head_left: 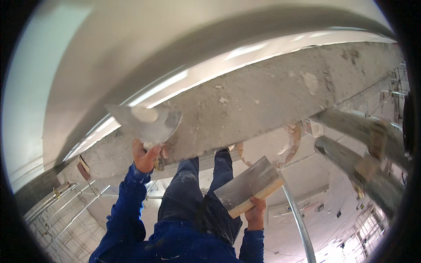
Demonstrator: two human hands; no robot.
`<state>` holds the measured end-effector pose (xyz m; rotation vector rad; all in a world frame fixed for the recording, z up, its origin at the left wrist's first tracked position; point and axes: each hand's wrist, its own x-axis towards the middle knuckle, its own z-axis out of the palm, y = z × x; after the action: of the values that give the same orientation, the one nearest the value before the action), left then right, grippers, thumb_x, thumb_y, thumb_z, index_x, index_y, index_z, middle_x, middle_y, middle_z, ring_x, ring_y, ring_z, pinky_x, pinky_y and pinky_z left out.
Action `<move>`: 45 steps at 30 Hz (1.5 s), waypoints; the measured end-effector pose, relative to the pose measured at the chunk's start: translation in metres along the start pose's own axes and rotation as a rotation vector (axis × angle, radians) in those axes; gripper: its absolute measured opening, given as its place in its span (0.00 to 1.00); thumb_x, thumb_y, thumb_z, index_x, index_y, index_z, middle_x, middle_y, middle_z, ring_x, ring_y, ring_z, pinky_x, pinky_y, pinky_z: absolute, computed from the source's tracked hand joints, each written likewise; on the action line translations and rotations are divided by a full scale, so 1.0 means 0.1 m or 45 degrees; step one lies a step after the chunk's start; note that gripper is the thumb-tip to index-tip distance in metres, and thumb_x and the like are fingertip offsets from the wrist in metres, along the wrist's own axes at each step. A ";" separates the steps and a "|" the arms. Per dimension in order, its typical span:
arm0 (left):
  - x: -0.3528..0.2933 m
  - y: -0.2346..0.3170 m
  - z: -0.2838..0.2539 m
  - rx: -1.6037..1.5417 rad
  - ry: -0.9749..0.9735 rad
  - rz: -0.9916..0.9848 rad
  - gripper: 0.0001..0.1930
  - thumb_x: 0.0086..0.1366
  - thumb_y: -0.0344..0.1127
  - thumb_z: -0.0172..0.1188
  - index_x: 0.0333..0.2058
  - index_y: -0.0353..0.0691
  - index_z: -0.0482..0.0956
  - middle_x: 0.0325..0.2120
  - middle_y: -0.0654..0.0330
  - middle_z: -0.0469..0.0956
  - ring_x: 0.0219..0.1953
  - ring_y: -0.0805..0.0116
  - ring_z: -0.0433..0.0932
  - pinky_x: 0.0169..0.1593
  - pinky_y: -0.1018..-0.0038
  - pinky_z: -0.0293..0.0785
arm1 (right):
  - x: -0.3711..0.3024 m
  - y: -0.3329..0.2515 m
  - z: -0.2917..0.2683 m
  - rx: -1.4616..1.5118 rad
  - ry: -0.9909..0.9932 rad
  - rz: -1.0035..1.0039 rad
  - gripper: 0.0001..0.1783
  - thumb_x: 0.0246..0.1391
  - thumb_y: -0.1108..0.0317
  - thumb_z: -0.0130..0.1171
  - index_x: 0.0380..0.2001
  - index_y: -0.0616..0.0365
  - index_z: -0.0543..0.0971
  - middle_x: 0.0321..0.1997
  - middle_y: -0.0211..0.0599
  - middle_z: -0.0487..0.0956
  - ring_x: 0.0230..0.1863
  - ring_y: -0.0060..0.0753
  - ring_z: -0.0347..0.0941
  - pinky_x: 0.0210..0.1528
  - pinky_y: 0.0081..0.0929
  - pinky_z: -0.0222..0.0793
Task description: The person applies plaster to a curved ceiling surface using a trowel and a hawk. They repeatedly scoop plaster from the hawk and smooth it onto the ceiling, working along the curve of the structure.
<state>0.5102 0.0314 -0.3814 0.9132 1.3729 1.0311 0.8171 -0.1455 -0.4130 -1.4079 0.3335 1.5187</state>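
Raised at the left of centre, my left hand (147,158) is closed around the handle of a wide metal trowel (160,125). A whitish lump (144,115), which looks like plaster, shows against its blade. The blade is blurred and lies in front of a rough grey plank or ledge (258,96). Lower and to the right, my right hand (256,213) grips a broad plastering spatula (245,182) by the wooden strip along its edge. Its flat grey blade is tilted, pointing up and left, in front of my legs.
Beyond the ledge curves a smooth pale wall (109,57). Thick grey pipes (364,171) with clamps reach in from the right. A metal pole (298,215) slants near my right hand. Scaffold tubes (66,206) stand at lower left. A floor far below shows past the ledge.
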 end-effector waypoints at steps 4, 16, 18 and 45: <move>-0.06 -0.16 -0.01 -0.111 0.167 0.137 0.21 0.49 0.40 0.61 0.37 0.34 0.65 0.22 0.55 0.71 0.15 0.69 0.69 0.13 0.78 0.64 | 0.37 0.07 -0.01 -0.005 -0.001 0.084 0.33 0.33 0.72 0.51 0.49 0.61 0.59 0.43 0.40 0.65 0.49 0.41 0.62 0.52 0.39 0.59; -0.15 -0.22 -0.08 -0.177 0.225 0.051 0.20 0.47 0.39 0.63 0.36 0.44 0.64 0.21 0.62 0.65 0.16 0.73 0.66 0.13 0.80 0.65 | 0.70 0.24 -0.02 0.190 -0.030 0.271 0.31 0.34 0.72 0.51 0.48 0.64 0.60 0.44 0.44 0.67 0.47 0.43 0.65 0.51 0.40 0.62; -0.14 -0.25 -0.12 -0.182 0.186 0.065 0.21 0.47 0.39 0.63 0.37 0.44 0.64 0.22 0.62 0.65 0.17 0.73 0.65 0.14 0.80 0.65 | 0.70 0.23 0.00 0.220 -0.052 0.273 0.31 0.35 0.73 0.51 0.49 0.64 0.60 0.44 0.44 0.67 0.47 0.44 0.65 0.51 0.41 0.62; -0.14 -0.28 -0.10 -0.156 0.360 0.108 0.21 0.49 0.38 0.60 0.37 0.35 0.62 0.22 0.57 0.68 0.15 0.71 0.69 0.14 0.78 0.71 | 0.57 0.44 -0.08 0.427 -0.114 0.311 0.31 0.36 0.73 0.50 0.49 0.65 0.59 0.44 0.45 0.67 0.47 0.46 0.65 0.50 0.42 0.63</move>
<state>0.5022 0.0084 -0.4035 0.7608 1.4938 1.3332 0.7976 -0.1457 -0.4823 -1.0605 0.6910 1.6267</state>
